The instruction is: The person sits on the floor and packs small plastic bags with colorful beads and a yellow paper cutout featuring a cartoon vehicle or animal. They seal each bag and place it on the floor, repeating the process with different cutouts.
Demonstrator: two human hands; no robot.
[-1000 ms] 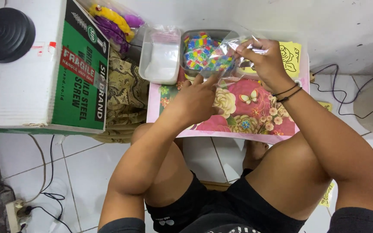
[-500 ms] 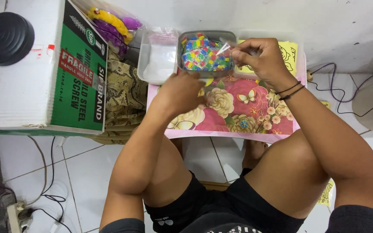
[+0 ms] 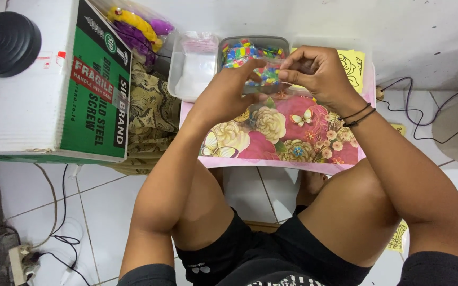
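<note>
Both hands pinching small clear bag (image 3: 271, 79) between fingertips, left hand (image 3: 228, 94) and right hand (image 3: 316, 74) hovering over bead tub (image 3: 254, 50) at counter (image 3: 282, 153) far edge.

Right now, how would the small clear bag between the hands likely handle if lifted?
The clear bag, pinched between the left hand and right hand, looks thin and glossy: probably floppy, light and slippery. If its colourful contents are loose, they could spill if tilted.

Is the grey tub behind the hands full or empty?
Not empty: the grey tub holds a heap of small multicoloured pieces; the hands hide its front part.
</note>
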